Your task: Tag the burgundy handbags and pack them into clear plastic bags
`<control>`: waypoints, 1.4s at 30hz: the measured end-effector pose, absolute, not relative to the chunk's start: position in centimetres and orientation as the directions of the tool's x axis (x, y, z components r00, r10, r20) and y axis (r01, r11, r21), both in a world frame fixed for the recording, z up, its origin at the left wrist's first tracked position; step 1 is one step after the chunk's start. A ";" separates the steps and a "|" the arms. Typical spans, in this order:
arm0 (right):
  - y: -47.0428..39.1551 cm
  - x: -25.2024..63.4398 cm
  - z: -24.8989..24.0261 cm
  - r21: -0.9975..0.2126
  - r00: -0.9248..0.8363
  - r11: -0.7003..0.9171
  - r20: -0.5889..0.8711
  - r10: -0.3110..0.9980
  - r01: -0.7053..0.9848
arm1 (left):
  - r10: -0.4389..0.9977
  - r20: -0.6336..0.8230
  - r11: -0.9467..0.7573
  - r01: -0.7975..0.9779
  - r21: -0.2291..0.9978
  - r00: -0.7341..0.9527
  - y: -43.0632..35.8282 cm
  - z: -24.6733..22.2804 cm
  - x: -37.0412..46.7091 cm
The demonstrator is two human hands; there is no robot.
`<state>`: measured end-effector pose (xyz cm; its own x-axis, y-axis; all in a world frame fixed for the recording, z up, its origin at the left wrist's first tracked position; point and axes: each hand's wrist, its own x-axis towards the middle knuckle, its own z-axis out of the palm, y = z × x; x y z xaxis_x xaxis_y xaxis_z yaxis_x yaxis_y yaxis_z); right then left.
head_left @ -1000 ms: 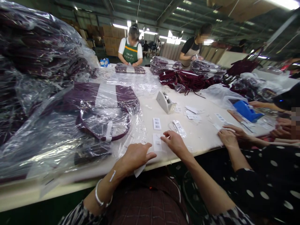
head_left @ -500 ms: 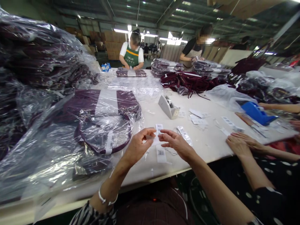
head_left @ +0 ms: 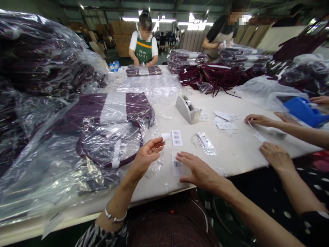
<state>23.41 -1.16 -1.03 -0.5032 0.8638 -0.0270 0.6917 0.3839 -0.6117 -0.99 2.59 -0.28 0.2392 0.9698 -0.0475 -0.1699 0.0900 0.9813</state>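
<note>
Between thumb and fingers my left hand (head_left: 150, 152) pinches a small white paper label (head_left: 165, 137), slightly curled. My right hand (head_left: 196, 169) has its fingers spread and holds nothing; its fingertips are beside a clear-and-white barcode label (head_left: 177, 164) lying near the table edge. Just beyond my hands lies a strip of barcode stickers (head_left: 177, 138). To my left a dark purple bag (head_left: 87, 106) in clear plastic wrap rests on the table, a white paper band around its body and another on its handle.
A grey tape dispenser (head_left: 187, 109) stands past the labels, with silvery tag packets (head_left: 206, 143) nearer right. Wrapped bags (head_left: 48, 61) are piled high at left. On the right, a co-worker's hands (head_left: 276, 156) work near a blue tape dispenser (head_left: 305, 111). Purple straps (head_left: 208, 77) are heaped farther back.
My hands have parted: the left has drawn back leftward with the white label, the right has dropped toward the near edge. The sticker strip is now uncovered. The neighbour's hands have separated.
</note>
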 end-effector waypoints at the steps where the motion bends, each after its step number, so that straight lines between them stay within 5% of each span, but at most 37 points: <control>1: -1.2 23.4 -1.1 -0.589 -0.512 0.392 -0.044 0.858 0.707 | 0.976 -0.075 0.108 -0.153 0.982 0.204 2.5 -0.4 -1.1; 4: -0.3 23.1 -1.2 -0.535 -0.480 0.384 -0.047 0.876 0.753 | 0.975 -0.137 0.140 -0.002 0.990 0.176 2.0 0.0 -1.3; 8: 1.4 22.0 -0.8 -0.408 -0.502 0.430 -0.084 0.861 0.805 | 0.802 -0.272 0.070 0.369 0.927 0.532 -0.1 1.2 -1.5; 12: 2.3 20.4 0.1 -0.244 -0.514 0.470 -0.165 0.841 0.848 | 0.687 -0.330 -0.332 0.684 0.650 0.648 -2.3 1.9 -0.4; 15: 2.9 19.8 0.7 -0.199 -0.498 0.463 -0.197 0.845 0.864 | 0.710 -0.343 -0.453 0.772 0.446 0.615 -3.0 1.9 0.6; 18: 4.0 20.3 1.0 -0.255 -0.482 0.427 -0.219 0.848 0.868 | 0.718 -0.359 -0.475 0.797 0.372 0.596 -3.0 1.6 1.2; 22: 4.8 21.4 0.2 -0.589 -0.360 0.137 -0.279 0.890 0.796 | 0.729 -0.377 -0.467 0.817 0.338 0.572 -2.8 1.0 1.3; 26: 4.5 22.4 -0.7 -0.792 -0.280 -0.130 -0.357 0.891 0.597 | 0.740 -0.338 -0.411 0.789 0.457 0.581 -2.8 0.8 0.8; 31: 6.3 27.7 2.3 -0.871 -0.250 -0.199 -0.336 0.908 0.450 | 0.811 -0.209 -0.118 0.503 0.856 0.546 -2.3 0.8 -0.5; 35: 10.0 33.1 3.6 -0.694 -0.106 -0.196 -0.367 0.924 0.693 | 0.845 -0.175 0.077 0.210 0.975 0.505 -1.7 0.8 -0.5; 42: 11.9 36.2 -1.7 -0.197 -0.013 -0.026 -0.196 0.981 0.980 | 0.907 -0.283 0.277 0.064 0.959 0.311 -0.8 -0.8 0.3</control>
<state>36.15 11.92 -1.68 -0.0132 0.9805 -0.1959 0.9800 -0.0262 -0.1974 0.32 -0.77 -0.80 0.3113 0.9072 -0.2831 0.0636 0.2773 0.9587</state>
